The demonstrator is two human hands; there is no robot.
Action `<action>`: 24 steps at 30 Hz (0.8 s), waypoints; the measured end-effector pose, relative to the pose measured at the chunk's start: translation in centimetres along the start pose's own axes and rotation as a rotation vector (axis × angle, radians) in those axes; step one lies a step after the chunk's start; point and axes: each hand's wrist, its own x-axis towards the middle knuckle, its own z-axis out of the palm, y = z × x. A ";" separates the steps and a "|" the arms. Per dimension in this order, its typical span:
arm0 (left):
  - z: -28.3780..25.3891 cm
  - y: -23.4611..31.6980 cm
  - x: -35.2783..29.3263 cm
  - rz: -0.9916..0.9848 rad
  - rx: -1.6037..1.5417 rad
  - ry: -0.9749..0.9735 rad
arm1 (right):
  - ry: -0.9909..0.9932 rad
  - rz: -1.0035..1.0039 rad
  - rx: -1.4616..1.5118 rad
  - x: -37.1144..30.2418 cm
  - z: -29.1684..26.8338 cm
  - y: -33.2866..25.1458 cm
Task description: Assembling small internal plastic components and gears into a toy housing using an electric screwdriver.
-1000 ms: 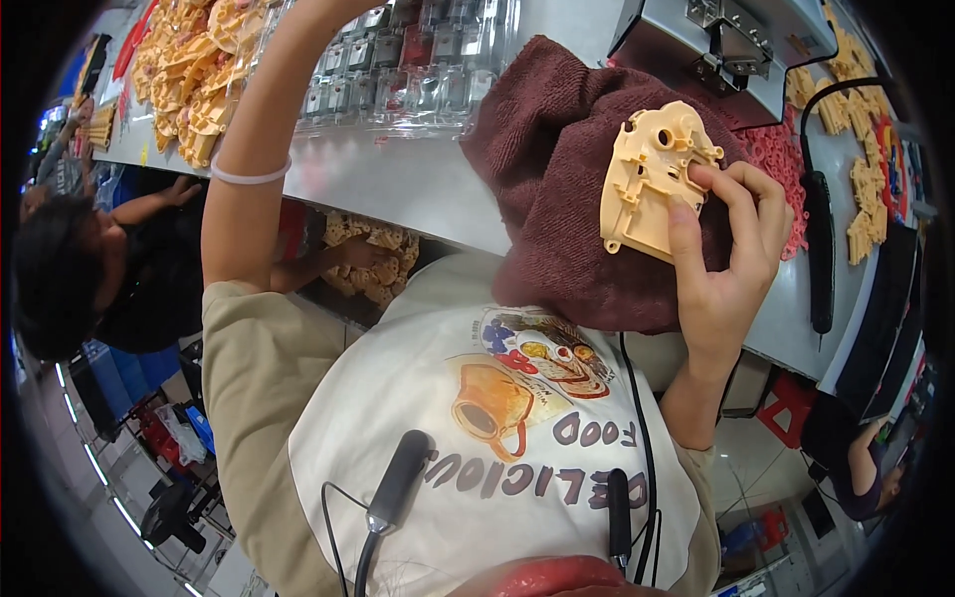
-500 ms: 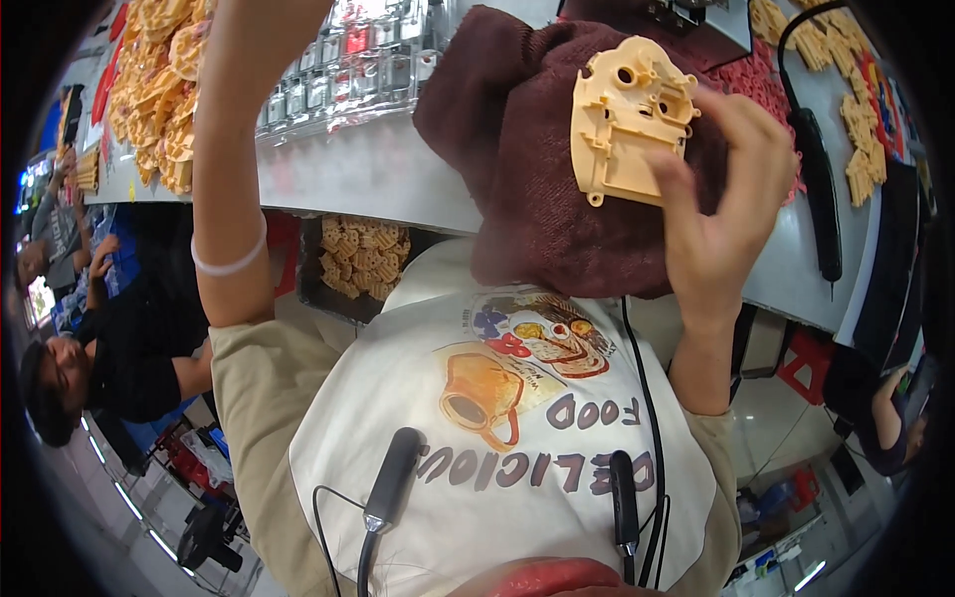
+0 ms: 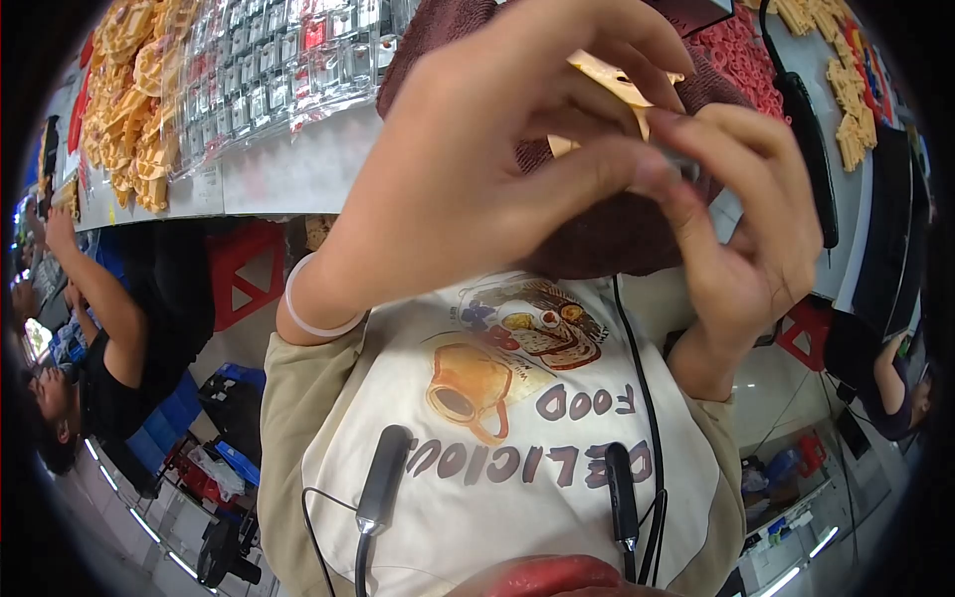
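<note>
My left hand (image 3: 517, 149), with a white band at the wrist, reaches across the brown cloth (image 3: 448, 22), its fingers curled and thumb pinched inward. Facing it, my right hand (image 3: 751, 214) bends its thumb and index finger toward the left thumb tip. A small greyish piece (image 3: 685, 170) shows blurred between the fingertips; its kind cannot be made out. Behind the hands a pale yellow moulded plastic housing (image 3: 609, 78) lies on the cloth, mostly covered by my left hand.
Clear plastic trays (image 3: 269, 75) of small silvery parts lie left on the grey table (image 3: 269, 174). Piled yellow plastic parts (image 3: 124, 99) stand beyond. Pink pieces (image 3: 741, 60), a black corded tool (image 3: 811, 149) and more yellow parts (image 3: 851, 114) lie right. A person (image 3: 109, 338) sits left.
My left hand has come from the tray side to the right, over the cloth. My right hand has left the yellow housing, and its fingertips now meet those of the left.
</note>
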 end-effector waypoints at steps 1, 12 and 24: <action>0.5 0.0 0.2 0.037 0.039 0.025 | -0.011 0.106 0.065 0.3 -0.8 0.2; 5.8 -1.8 -0.4 0.001 -0.132 0.051 | 0.094 0.011 0.075 1.9 1.1 5.5; 4.2 1.5 0.1 -0.325 -0.389 0.056 | 0.073 0.461 0.142 3.0 -5.1 8.1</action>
